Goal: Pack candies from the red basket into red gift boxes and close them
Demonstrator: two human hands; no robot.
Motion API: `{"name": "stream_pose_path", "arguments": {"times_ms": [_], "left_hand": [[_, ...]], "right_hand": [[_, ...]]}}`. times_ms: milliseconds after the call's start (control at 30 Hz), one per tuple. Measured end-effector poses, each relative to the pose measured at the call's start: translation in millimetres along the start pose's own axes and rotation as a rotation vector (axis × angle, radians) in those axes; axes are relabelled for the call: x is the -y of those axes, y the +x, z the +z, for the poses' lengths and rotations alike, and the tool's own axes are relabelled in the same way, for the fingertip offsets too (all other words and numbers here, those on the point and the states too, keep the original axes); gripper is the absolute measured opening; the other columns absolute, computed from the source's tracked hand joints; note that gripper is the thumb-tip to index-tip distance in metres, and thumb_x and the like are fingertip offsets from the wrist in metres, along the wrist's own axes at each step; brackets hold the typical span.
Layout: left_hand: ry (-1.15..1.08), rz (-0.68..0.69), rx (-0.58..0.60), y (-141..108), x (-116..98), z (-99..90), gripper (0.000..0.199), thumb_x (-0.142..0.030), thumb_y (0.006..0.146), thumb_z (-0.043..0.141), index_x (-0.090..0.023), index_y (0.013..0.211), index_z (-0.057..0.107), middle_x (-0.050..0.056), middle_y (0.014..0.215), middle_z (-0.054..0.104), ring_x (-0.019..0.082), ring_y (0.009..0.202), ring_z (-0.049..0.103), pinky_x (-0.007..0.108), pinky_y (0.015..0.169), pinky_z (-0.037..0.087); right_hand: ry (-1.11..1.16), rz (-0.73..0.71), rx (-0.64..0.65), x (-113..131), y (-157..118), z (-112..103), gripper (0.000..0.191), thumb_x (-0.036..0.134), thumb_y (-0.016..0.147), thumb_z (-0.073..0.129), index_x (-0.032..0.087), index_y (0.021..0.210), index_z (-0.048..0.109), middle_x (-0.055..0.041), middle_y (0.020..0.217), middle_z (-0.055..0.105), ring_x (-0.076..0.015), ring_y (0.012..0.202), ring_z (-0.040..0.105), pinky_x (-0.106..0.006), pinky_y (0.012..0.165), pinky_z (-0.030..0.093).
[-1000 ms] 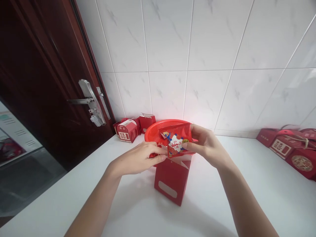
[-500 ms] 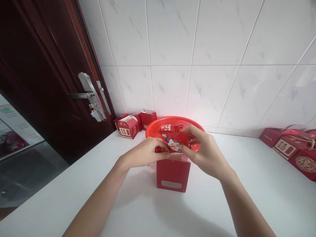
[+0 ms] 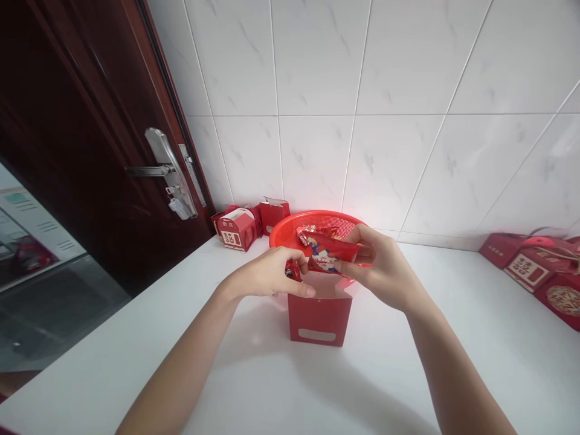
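A: How many hands, and how do they stand?

B: 2. The right hand (image 3: 383, 266) is half closed, pinching 1 flat packet (image 3: 330, 254) between thumb and fingers, above the mouth of 1 open box (image 3: 318, 320). The left hand (image 3: 269, 275) is curled, pinching 1 small packet (image 3: 292, 270), its thumb at the box's rim.

A: Where is that box?

B: Upright on the white table (image 3: 181, 350), just below the left thumb and the flat packet.

A: And around them?

B: 1 red basket (image 3: 290, 225) beyond both hands, with wrapped sweets (image 3: 306, 234) inside. Beyond the left hand, to its left, I count 1 printed box (image 3: 236, 231) and 1 plain box (image 3: 274, 214) with its top open; maybe 1 more behind, but it's too hidden to say. Well right of the right hand, at least 2 gift boxes (image 3: 525, 266).
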State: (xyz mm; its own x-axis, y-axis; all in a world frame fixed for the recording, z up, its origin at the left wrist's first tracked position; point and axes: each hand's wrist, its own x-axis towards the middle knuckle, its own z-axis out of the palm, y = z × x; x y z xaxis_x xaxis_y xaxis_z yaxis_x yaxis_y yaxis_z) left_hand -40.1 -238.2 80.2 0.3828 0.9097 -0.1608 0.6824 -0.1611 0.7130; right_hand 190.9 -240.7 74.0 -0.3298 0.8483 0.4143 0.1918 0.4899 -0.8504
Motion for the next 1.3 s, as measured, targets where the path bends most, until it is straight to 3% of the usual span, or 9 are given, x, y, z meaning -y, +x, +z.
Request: {"name": "stream_pose_path", "arguments": {"times_ms": [100, 200, 367, 533, 800, 1067, 1300], "left_hand": [[-0.043, -0.014, 0.012, 2, 2, 0.5, 0.048, -0.055, 0.067, 0.083, -0.020, 0.091, 0.062, 0.003, 0.101, 0.063, 0.015, 0.072, 0.060, 0.023, 0.050, 0.046], [-0.094, 0.020, 0.009, 4, 3, 1.3, 0.057, -0.053, 0.064, 0.085, -0.021, 0.104, 0.063, 0.005, 0.107, 0.060, 0.017, 0.076, 0.060, 0.023, 0.050, 0.047], [-0.083, -0.074, 0.050, 5, 4, 0.5, 0.066, -0.056, 0.062, 0.087, -0.021, 0.112, 0.061, 0.002, 0.093, 0.062, 0.018, 0.075, 0.061, 0.024, 0.051, 0.047], [-0.081, -0.044, 0.041, 5, 4, -1.0, 0.056, -0.051, 0.064, 0.085, -0.022, 0.101, 0.055, 0.000, 0.092, 0.059, 0.015, 0.072, 0.058, 0.023, 0.050, 0.046], [-0.091, 0.033, 0.057, 5, 7, -1.5, 0.040, -0.050, 0.076, 0.075, -0.022, 0.098, 0.058, 0.002, 0.100, 0.059, 0.016, 0.077, 0.058, 0.024, 0.052, 0.052], [-0.119, 0.031, 0.083, 4, 8, -5.2, 0.036, -0.038, 0.078, 0.073, -0.022, 0.108, 0.061, 0.004, 0.107, 0.065, 0.018, 0.085, 0.063, 0.022, 0.053, 0.051], [-0.085, 0.055, 0.072, 4, 7, -5.2, 0.034, -0.033, 0.079, 0.069, -0.023, 0.112, 0.066, 0.005, 0.109, 0.070, 0.019, 0.085, 0.066, 0.021, 0.049, 0.051]], "right_hand": [[0.102, 0.006, -0.003, 2, 0, -3, 0.023, 0.020, 0.078, 0.077, 0.022, 0.077, 0.054, -0.0020, 0.088, 0.071, -0.0223, 0.081, 0.072, -0.033, 0.069, 0.059], [0.201, -0.018, 0.002, 0, 2, -5, 0.026, 0.022, 0.075, 0.081, 0.022, 0.074, 0.055, -0.0008, 0.084, 0.070, -0.0203, 0.078, 0.070, -0.031, 0.067, 0.057], [0.262, -0.022, 0.160, -17, 10, -9, 0.031, 0.018, 0.071, 0.082, 0.021, 0.073, 0.051, -0.0011, 0.088, 0.072, -0.0198, 0.079, 0.071, -0.032, 0.069, 0.058], [0.046, 0.001, 0.204, -23, 11, -14, 0.022, 0.021, 0.078, 0.076, 0.021, 0.081, 0.054, 0.0003, 0.081, 0.065, -0.0209, 0.076, 0.070, -0.035, 0.068, 0.059], [-0.212, -0.099, 0.219, -11, 6, -15, 0.024, 0.019, 0.088, 0.065, 0.023, 0.111, 0.062, -0.0058, 0.116, 0.071, -0.0212, 0.087, 0.073, -0.037, 0.078, 0.061], [-0.230, -0.095, 0.241, -8, 5, -17, 0.031, 0.013, 0.088, 0.060, 0.025, 0.117, 0.065, -0.0007, 0.105, 0.075, -0.0175, 0.078, 0.071, -0.033, 0.075, 0.060], [-0.367, -0.092, 0.226, -2, 0, -10, 0.028, 0.013, 0.088, 0.053, 0.026, 0.107, 0.068, -0.0028, 0.096, 0.072, -0.0202, 0.079, 0.067, -0.031, 0.066, 0.053]]}}
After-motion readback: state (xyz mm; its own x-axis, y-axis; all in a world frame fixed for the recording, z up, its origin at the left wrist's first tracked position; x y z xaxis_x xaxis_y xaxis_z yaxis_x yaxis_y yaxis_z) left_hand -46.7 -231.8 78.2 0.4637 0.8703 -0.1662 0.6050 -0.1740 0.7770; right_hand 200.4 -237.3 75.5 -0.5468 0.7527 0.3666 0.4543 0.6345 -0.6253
